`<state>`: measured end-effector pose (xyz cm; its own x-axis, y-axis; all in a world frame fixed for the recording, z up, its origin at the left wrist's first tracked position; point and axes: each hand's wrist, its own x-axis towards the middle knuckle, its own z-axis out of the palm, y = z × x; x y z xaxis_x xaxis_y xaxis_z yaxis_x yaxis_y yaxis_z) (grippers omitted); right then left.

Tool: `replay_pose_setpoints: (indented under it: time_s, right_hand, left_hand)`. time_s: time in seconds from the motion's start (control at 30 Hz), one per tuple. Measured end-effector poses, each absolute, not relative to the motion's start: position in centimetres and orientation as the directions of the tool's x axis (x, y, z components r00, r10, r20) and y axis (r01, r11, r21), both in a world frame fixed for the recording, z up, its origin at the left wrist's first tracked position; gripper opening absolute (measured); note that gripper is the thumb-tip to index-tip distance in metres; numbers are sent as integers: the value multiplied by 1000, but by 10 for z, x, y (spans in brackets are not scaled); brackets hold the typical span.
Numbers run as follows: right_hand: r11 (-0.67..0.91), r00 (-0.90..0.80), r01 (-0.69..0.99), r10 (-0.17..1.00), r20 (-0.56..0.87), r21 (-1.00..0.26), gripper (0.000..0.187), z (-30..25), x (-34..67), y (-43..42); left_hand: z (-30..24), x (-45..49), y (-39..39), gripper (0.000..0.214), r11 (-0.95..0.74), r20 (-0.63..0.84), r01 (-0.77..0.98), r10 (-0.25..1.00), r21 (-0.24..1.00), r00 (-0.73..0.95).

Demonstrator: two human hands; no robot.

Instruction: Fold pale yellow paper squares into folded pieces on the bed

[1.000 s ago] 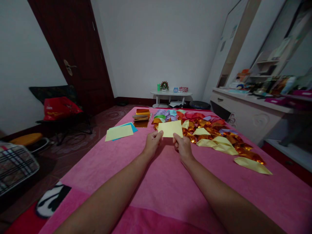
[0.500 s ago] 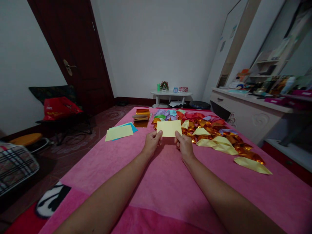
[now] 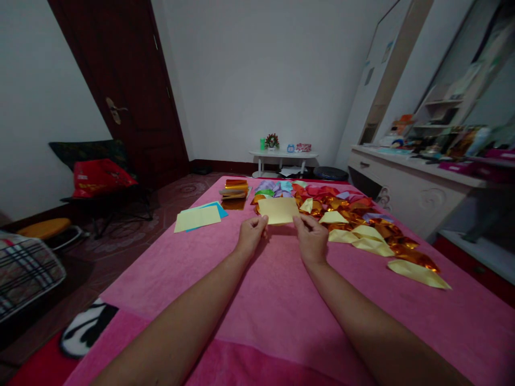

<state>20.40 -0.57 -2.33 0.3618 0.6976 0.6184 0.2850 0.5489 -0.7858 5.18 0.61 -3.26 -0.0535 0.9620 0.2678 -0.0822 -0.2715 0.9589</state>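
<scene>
Between my two hands a sheet of pale yellow paper (image 3: 278, 210) is held up above the pink cloth. My left hand (image 3: 252, 234) pinches its lower left corner between thumb and fingers. At the lower right corner my right hand (image 3: 311, 236) grips it the same way. Behind and to the right lie folded pieces in shiny orange foil (image 3: 388, 231), and several folded yellow paper pieces (image 3: 372, 244) are among them. Left of my hands rests a flat stack of yellow paper (image 3: 197, 217), with blue paper (image 3: 219, 209) showing from under it.
A pile of gold and orange foil sheets (image 3: 234, 194) sits at the table's far left. The pink cloth (image 3: 257, 300) covers the table. A white dresser (image 3: 410, 171) stands at right, a chair with a red bag (image 3: 100, 178) at left, a small white table (image 3: 281, 154) beyond.
The sheet has turned slightly and its face looks more golden. My right hand has shifted a little to the right, its grip now at the sheet's corner. My left hand stays in place.
</scene>
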Motion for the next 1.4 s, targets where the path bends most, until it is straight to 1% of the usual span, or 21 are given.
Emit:
replay_pose_setpoints:
  time_s: [0.23,0.47,0.57,0.67,0.77,0.87,0.97,1.23,1.4]
  right_hand:
    - [533,441,283,666,602,-797,25,-24,207,-3]
    - [522,441,274,678,588,-808,25,-24,206,-3]
    - [525,420,280,686,594,-804,25,-25,206,-4]
    - [539,348,303,705,618,-786,22,-26,205,-4]
    - [567,218,334,731,647,-753,16,-26,201,-7]
    - [602,83,350,743,664,-718,12,-25,196,-10]
    - [625,-6,361,744,668,-692,12,-25,192,-12]
    - [622,-58,396,751,658,-675,14,-29,194,-10]
    - [605,-111,414,775,622,-680,14,-30,193,-10]
  left_hand:
    - [-36,53,7,42,-261,261,-61,965,963,-5]
    - [-29,53,6,44,-229,219,-131,972,965,-89]
    - [-28,53,5,42,-237,233,-135,972,962,-43]
    - [-28,53,4,40,-244,252,-134,967,960,43]
    - [-28,52,4,42,-239,254,-133,962,962,105]
    - [-29,51,4,43,-241,257,-126,957,962,133]
    - [-30,51,6,44,-248,262,-109,955,963,141]
    - [-30,51,4,49,-262,273,-94,951,961,147]
    - [-29,52,2,43,-272,280,-71,948,960,152]
